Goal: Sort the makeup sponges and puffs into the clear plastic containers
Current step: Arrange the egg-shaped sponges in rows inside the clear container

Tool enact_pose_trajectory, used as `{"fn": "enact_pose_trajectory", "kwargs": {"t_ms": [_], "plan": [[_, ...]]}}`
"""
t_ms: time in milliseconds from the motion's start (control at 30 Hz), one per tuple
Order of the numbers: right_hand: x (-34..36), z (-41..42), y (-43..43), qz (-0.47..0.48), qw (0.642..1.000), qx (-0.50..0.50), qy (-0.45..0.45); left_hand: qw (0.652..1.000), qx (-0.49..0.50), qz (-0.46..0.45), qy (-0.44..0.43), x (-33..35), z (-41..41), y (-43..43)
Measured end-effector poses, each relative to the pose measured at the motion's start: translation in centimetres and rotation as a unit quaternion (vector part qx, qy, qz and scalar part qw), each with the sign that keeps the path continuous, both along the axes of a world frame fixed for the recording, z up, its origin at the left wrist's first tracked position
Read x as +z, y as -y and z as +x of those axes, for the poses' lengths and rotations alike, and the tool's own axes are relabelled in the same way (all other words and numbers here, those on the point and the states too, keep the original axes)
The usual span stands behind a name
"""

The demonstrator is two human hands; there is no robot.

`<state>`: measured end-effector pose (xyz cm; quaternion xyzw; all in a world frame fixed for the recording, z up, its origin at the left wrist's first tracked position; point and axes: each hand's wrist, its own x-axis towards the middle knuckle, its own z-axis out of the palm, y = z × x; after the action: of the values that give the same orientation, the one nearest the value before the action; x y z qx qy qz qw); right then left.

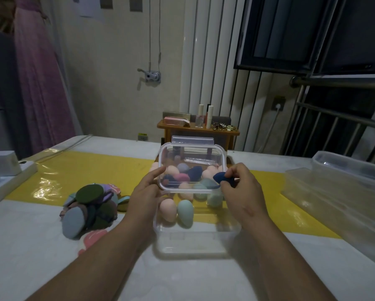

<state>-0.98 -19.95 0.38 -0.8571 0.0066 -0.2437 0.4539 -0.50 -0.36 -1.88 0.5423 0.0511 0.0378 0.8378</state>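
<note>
A clear plastic container [196,243] stands open on the table in front of me. Inside it a pink egg-shaped sponge [168,210] and a pale green sponge [185,212] stand side by side. My left hand [146,193] grips the lower left edge of a clear lid [193,152], holding it upright over the container's far side. My right hand [242,189] pinches a dark blue sponge [218,176] at the lid's right edge. Several more sponges in pink, blue and green show through the lid. A pile of flat puffs [91,208] lies to the left.
A second, larger clear container [343,192] sits at the right on the table. White boxes [6,168] stand at the left edge. Behind the table a small wooden stand [198,131] carries cosmetics. A yellow strip [84,170] crosses the tabletop.
</note>
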Motion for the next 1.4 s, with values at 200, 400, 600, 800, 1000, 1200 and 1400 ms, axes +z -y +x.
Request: {"fn": "enact_pose_trajectory", "kwargs": {"t_ms": [200, 400, 600, 800, 1000, 1200, 1400], "plan": [[0.5, -0.4, -0.4, -0.04, 0.999, 0.034, 0.011, 1.0, -0.004, -0.016, 0.002, 0.0, 0.1, 0.1], [0.8, -0.9, -0.8, -0.08, 0.995, 0.061, -0.018, 1.0, -0.003, -0.015, 0.01, -0.2, 0.3, 0.1], [1.2, -1.3, -1.3, -0.14, 0.985, 0.059, -0.077, 1.0, 0.001, -0.024, 0.011, -0.2, 0.4, 0.1], [1.2, -1.3, -1.8, -0.235, 0.959, 0.075, -0.142, 1.0, -0.005, -0.005, 0.004, -0.3, 0.4, 0.0], [1.6, -1.5, -2.2, -0.302, 0.933, 0.083, -0.179, 1.0, -0.006, -0.013, 0.012, -0.2, 0.4, 0.1], [2.1, -1.4, -2.9, -0.355, 0.908, 0.081, -0.208, 1.0, 0.003, 0.003, 0.008, -0.6, 0.9, -0.1], [2.1, -1.5, -3.4, -0.378, 0.897, 0.087, -0.212, 1.0, 0.004, 0.007, 0.014, -0.8, 1.0, -0.1]]}}
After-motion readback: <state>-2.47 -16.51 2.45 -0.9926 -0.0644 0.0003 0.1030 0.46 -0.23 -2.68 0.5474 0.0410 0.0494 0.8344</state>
